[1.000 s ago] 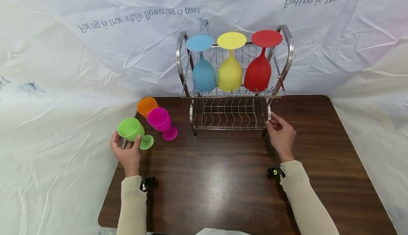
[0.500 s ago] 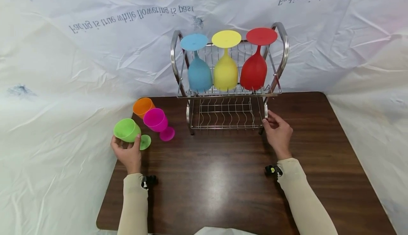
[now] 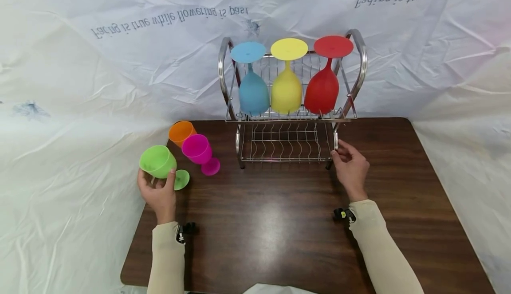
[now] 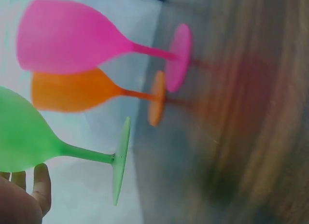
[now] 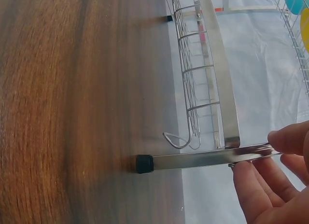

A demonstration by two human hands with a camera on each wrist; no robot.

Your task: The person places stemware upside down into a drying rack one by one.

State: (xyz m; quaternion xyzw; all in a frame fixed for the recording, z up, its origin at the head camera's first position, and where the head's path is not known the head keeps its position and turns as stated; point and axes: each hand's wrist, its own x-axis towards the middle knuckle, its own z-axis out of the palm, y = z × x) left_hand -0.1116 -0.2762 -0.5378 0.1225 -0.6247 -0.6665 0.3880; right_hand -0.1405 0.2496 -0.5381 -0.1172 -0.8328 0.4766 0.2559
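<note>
At the table's left side, my left hand (image 3: 157,196) grips the bowl of a green goblet (image 3: 158,162) between thumb and fingers. In the left wrist view the green goblet's foot (image 4: 120,161) hangs clear of the tabletop. Close by stand a magenta goblet (image 3: 197,149) and an orange goblet (image 3: 182,133), both upright; the magenta one partly hides the orange one. My right hand (image 3: 352,167) pinches the right front leg (image 5: 207,159) of a two-tier metal dish rack (image 3: 285,158).
On the rack's upper tier, a blue goblet (image 3: 253,92), a yellow goblet (image 3: 286,91) and a red goblet (image 3: 322,90) sit upside down in a row. Wire dividers cross the lower tier. A dark wooden table (image 3: 255,232) lies beneath, with white sheeting (image 3: 100,85) behind and beside it.
The green goblet has shifted slightly left and up toward the head camera in my left hand. My right hand stays on the rack leg. The head view sways a little.
</note>
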